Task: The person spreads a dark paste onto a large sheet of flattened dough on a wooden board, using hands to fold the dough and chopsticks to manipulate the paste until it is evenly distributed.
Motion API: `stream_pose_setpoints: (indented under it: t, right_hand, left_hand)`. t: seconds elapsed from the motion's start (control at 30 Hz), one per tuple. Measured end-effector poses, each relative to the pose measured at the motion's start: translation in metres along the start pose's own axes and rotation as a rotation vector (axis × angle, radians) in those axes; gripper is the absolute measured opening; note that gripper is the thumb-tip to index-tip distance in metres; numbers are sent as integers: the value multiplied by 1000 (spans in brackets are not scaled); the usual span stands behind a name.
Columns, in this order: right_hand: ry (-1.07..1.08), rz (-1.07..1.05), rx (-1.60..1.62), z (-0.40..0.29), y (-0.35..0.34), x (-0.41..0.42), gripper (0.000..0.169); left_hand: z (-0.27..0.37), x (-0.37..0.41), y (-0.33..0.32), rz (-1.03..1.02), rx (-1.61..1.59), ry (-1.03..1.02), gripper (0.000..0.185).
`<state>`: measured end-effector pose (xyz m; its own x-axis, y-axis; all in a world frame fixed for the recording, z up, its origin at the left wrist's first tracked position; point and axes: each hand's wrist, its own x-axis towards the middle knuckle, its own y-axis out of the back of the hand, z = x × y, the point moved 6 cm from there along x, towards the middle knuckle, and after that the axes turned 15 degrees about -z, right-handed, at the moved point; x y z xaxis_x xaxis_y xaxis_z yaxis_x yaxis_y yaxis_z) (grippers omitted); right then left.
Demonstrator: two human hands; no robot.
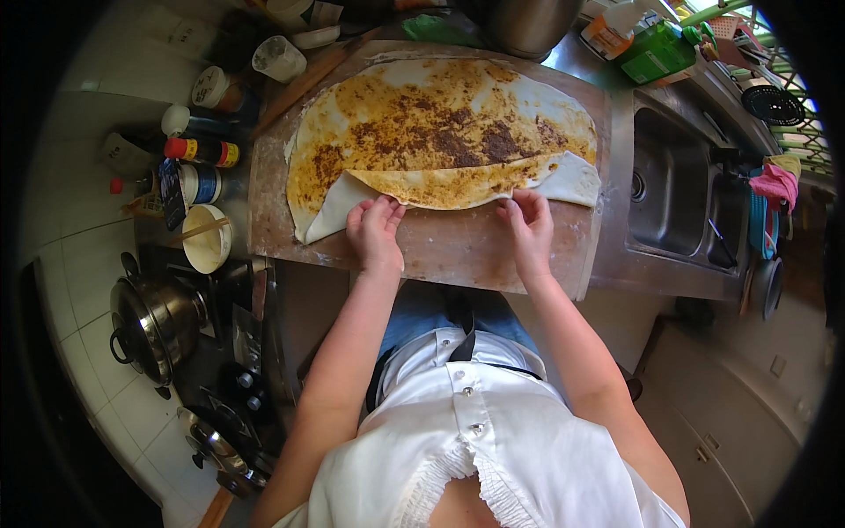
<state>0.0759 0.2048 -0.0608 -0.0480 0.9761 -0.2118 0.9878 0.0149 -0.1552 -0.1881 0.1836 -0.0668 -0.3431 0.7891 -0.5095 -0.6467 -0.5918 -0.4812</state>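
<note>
A wide, thin sheet of dough (422,119) smeared with yellow-brown paste lies over most of a floured wooden board (449,247). Its near edge is lifted and partly folded, so the pale underside shows at the left and right corners. My left hand (376,228) pinches this edge left of the middle, between thumb and fingers. Further right, my right hand (528,224) grips the same edge in a similar pinch. Between the two hands the dough edge sags in a shallow curve just above the board.
A wooden rolling pin (310,86) lies along the board's back left edge. Seasoning jars, a red-capped bottle (201,152) and a bowl with chopsticks (208,241) line the left side. A lidded steel pot (155,320) stands on the stove. At right is a steel sink (667,185).
</note>
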Motion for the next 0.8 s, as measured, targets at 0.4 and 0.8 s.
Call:
stream_pose_setpoints:
  t: [0.4, 0.8]
  right_hand:
    - [-381, 261, 607, 6, 7, 19, 37]
    - [-156, 96, 585, -16, 30, -36, 23]
  left_hand:
    - [-3, 37, 11, -265, 20, 318, 26]
    - [8, -37, 25, -605, -235, 254, 29]
